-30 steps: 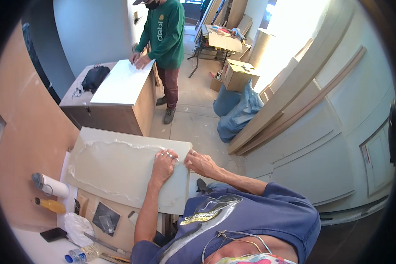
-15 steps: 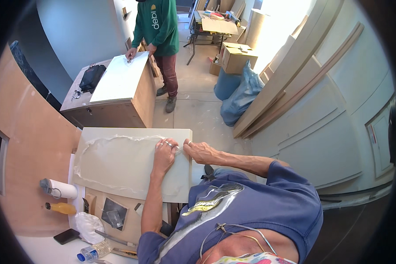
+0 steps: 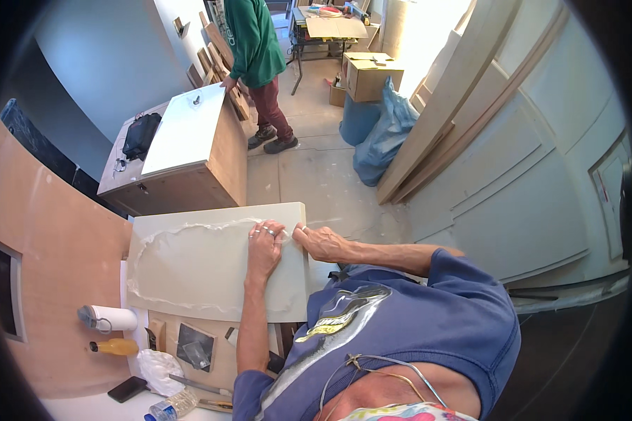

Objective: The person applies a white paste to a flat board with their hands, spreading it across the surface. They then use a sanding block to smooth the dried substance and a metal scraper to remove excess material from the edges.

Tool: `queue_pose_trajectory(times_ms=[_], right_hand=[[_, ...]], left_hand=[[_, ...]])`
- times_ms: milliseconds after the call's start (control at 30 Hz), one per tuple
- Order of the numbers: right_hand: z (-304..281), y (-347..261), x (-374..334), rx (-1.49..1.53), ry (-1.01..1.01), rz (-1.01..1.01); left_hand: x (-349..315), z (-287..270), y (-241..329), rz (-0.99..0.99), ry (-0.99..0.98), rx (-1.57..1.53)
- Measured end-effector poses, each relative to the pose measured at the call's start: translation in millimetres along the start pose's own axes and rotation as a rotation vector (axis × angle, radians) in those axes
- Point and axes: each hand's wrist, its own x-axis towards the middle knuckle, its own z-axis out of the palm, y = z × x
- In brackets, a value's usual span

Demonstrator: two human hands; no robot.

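Note:
A pale rectangular panel [image 3: 189, 270] lies flat before me, with a ragged, crinkled whitish border, like thin film, running around its top face. My left hand [image 3: 265, 247] rests near the panel's right end, fingers curled and closed at a small wrinkled bit of clear film [image 3: 284, 238]. Just right of it, my right hand [image 3: 321, 245] is closed in a pinch at the panel's right edge. What sits between its fingertips is too small to make out. The hands are close together but apart.
Left of my arm lie a white bottle [image 3: 112, 318], a yellow bottle [image 3: 116, 346], a phone [image 3: 127, 389], a water bottle [image 3: 172, 405] and sandpaper [image 3: 194, 346]. Ahead, a co-worker in green [image 3: 254, 42] stands beside a wooden box [image 3: 225, 158]. Long boards [image 3: 456, 98] lean at right.
My hands stay at nearly the same spot on the panel. The view has shifted slightly. The co-worker has turned and stepped; one of their hands has left the white sheet's middle.

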Motion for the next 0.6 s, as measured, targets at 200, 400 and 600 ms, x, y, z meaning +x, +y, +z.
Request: queue_pose_trajectory(times_ms=[200,400,600], right_hand=[[-4,-18,2,0.004,0.034,0.040],[-12,-28,4,0.126,0.033,0.214],[-18,-27,5,0.092,0.049,0.284]], left_hand=[[-3,-4,5,0.091,-0.062,0.058],[-4,-2,0,0.101,-0.104,0.078],[-2,-4,-1,0.122,-0.082,0.086]])
